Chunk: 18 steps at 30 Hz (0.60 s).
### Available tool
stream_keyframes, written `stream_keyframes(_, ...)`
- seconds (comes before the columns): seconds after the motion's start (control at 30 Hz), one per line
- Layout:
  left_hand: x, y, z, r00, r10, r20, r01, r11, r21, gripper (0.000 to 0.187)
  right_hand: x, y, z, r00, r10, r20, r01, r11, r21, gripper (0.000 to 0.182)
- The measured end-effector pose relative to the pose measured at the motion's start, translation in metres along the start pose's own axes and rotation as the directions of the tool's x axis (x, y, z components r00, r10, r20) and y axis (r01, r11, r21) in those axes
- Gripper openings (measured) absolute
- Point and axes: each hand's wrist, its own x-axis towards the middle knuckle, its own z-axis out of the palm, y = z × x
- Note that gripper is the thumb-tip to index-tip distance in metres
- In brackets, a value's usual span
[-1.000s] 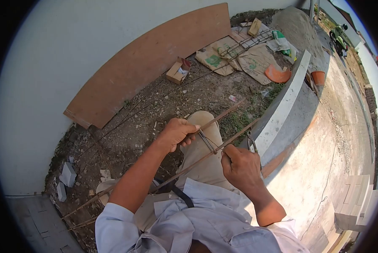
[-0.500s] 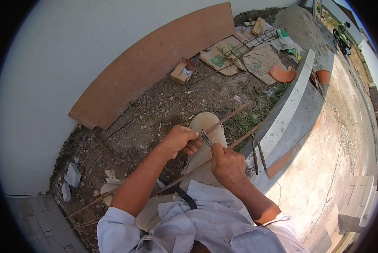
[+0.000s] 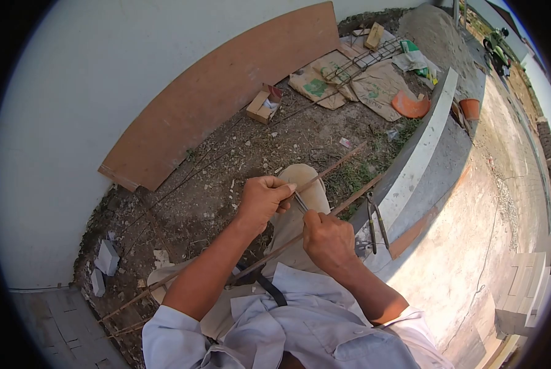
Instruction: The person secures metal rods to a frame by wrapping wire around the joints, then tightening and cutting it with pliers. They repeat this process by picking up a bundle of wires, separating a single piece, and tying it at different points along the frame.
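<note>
Two thin rusty steel rods cross my lap over my bent knee [image 3: 300,178]. My left hand [image 3: 262,200] is closed around the upper rod [image 3: 340,161], where a dark bent stirrup [image 3: 300,202] meets it. My right hand [image 3: 327,240] sits just below and right of it, with its fingers pinched on the stirrup's lower end beside the lower rod [image 3: 363,189]. The two hands are almost touching.
Pliers [image 3: 374,224] lie on the white curb [image 3: 420,157] to my right. A plywood sheet [image 3: 226,86] leans on the wall. Farther off are a small cardboard box [image 3: 263,104], cement bags [image 3: 349,83] with a rebar cage, and orange pots [image 3: 409,106]. Paved ground lies on the right.
My right hand has moved up and left along the stirrup, from the lower rod to close under my left hand. My left hand has kept its grip on the upper rod.
</note>
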Motion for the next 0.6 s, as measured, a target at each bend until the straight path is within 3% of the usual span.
stream_keyframes(0.13,0.004,0.006,0.008,0.999,-0.028,-0.046,0.029,0.999,0.019,0.012,0.001,0.001,-0.008,0.998,-0.026,0.061,0.027,1.000,-0.007,0.013)
stream_keyframes(0.33,0.004,-0.012,0.020,1.000,-0.010,0.003,0.010,0.993,-0.121,0.011,0.047,0.030,-0.056,0.967,-0.253,0.000,0.250,0.954,-0.163,0.011)
stream_keyframes(0.43,-0.002,-0.017,0.029,1.000,-0.014,0.024,0.017,0.989,-0.145,0.011,0.084,0.057,-0.040,0.973,-0.228,0.028,0.229,0.971,-0.065,0.018)
stream_keyframes(0.53,-0.008,-0.019,0.030,0.998,0.030,0.051,-0.021,0.986,-0.167,0.014,0.105,0.067,-0.032,0.959,-0.163,0.232,0.171,0.985,-0.015,0.018)
stream_keyframes(0.6,-0.012,-0.023,0.034,0.992,0.128,0.022,-0.126,0.990,-0.070,0.015,0.114,0.070,-0.029,0.889,-0.109,0.444,0.114,0.993,0.014,0.025)
